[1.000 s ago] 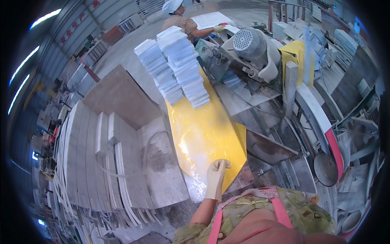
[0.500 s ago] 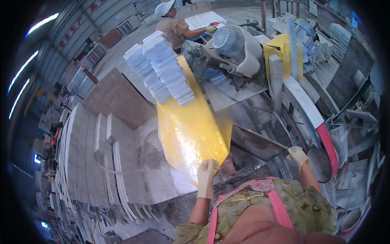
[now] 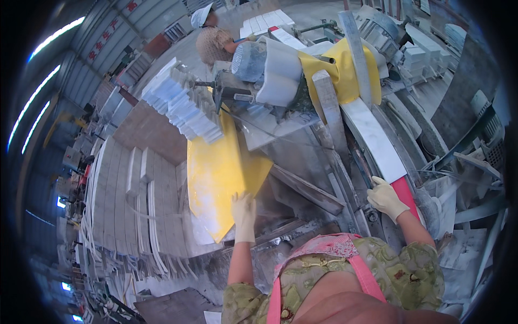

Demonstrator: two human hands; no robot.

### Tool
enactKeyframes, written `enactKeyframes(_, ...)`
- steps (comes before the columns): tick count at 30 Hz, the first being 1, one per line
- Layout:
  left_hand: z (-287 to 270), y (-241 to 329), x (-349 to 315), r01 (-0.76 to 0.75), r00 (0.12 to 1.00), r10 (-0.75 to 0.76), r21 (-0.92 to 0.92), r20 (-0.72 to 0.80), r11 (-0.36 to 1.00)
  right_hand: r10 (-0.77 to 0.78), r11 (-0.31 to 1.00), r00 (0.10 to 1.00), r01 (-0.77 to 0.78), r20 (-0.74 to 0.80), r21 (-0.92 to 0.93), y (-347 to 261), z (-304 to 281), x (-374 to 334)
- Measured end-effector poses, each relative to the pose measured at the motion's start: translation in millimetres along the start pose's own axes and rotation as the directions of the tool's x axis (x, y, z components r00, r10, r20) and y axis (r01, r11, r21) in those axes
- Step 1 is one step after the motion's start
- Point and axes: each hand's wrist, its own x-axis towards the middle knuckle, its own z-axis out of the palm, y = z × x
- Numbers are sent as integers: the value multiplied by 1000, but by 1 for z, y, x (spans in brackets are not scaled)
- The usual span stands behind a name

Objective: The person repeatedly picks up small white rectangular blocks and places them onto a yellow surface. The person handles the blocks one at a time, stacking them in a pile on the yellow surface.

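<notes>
Both of my hands wear pale cream gloves. My left hand [image 3: 244, 215] is closed on the near edge of a shiny wet yellow sheet [image 3: 211, 178], its fingers bent over the edge. The far part of that sheet runs under a stack of white stone strips [image 3: 183, 102]. Over on the right, my right hand [image 3: 387, 198] curls its fingers round the near end of a dark bar [image 3: 362, 164]. Right beside that hand lies a long white slab [image 3: 375, 143] with a red end piece [image 3: 403, 193], partly covered by my wrist.
A motor with a pale cover [image 3: 278, 70] stands ahead, beside another yellow sheet [image 3: 345, 70] and upright posts [image 3: 329, 102]. Grey slabs [image 3: 110, 194] lean in a row at left. Beyond, a person in a white hat [image 3: 213, 40] works at white strips [image 3: 267, 20].
My view has turned, and the machine and stack appear further left. My left hand still holds the yellow sheet's edge. My right hand has moved forward along the white slab to the dark bar.
</notes>
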Motion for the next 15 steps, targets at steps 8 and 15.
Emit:
enactKeyframes(8,-4,8,1,-388,905,369,57,214,920,-9,976,963,66,269,-206,6,13,-4)
enactKeyframes(15,15,7,-9,-218,973,214,41,90,975,44,953,913,84,406,-292,-2,13,2)
